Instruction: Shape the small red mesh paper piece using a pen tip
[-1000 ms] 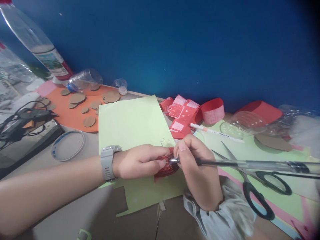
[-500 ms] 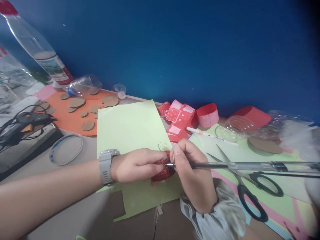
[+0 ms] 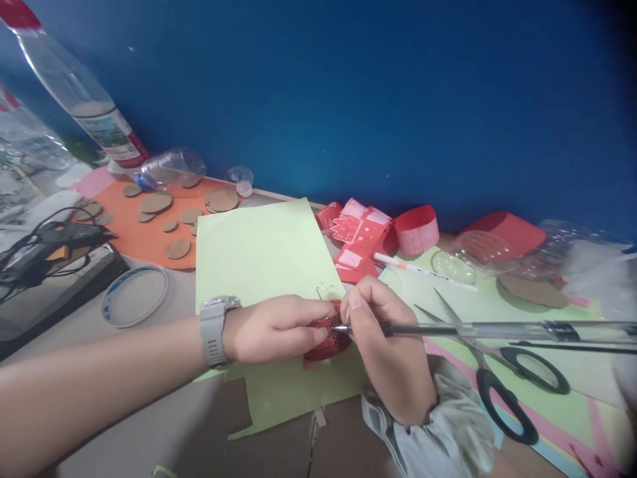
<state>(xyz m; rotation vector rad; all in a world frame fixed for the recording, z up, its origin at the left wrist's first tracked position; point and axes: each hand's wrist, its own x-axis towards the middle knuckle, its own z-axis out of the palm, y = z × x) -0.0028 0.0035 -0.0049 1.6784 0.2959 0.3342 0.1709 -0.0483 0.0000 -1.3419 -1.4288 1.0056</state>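
My left hand (image 3: pixel 276 330), with a grey watch (image 3: pixel 213 332) at its wrist, holds a small red piece covered in dark marks (image 3: pixel 326 343) between thumb and fingers. Beneath it lies a pale green sheet of paper (image 3: pixel 259 252). A clear pen with a dark tip (image 3: pixel 418 328) is pinched in my right hand (image 3: pixel 383 345), its point touching or just above the red piece's right side. Part of the red piece is covered by my fingers. Scissors with black handles (image 3: pixel 485 365) rest open to the right of my right hand.
Cardboard discs (image 3: pixel 156 202) are spread on orange paper (image 3: pixel 119 226) at the left, near a tape ring (image 3: pixel 162 312) and a hot glue gun (image 3: pixel 64 232). Red paper cutouts (image 3: pixel 365 229), a white marker (image 3: pixel 423 271) and plastic pieces (image 3: pixel 480 253) line the back by the blue wall (image 3: pixel 348 99).
The whole view has shifted slightly, so things appear a little further right. Both hands keep nearly the same pose around the red piece and pen.
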